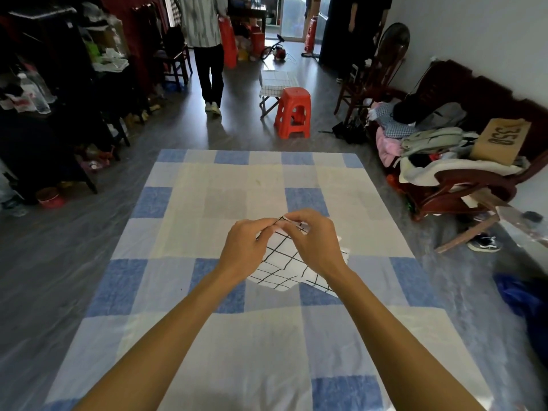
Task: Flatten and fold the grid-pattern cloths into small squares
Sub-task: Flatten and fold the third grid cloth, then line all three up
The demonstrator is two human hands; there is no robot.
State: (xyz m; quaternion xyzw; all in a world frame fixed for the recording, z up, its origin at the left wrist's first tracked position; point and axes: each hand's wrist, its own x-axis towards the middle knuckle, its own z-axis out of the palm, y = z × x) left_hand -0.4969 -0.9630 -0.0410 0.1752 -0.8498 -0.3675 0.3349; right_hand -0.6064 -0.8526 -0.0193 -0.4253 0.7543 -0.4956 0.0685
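Near the middle of the blue-and-white checked sheet (207, 179), a white grid-pattern cloth (281, 264) hangs crumpled, its lower part resting on the sheet. The left hand (244, 247) and right hand (314, 241) sit close together, fingertips pinching its raised top edge. Beyond the sheet stands a red plastic stool (293, 112), with a person's legs (212, 75) farther off.

A flat surface, table or bed I cannot tell, is covered edge to edge by a checked sheet (261, 351) of pale blue, deeper blue, cream and grey squares. On it, a little right of the middle, lies a crumpled white grid-pattern cloth (280, 266) with black lines. Its near edges rest on the sheet and its far corner is raised off it.
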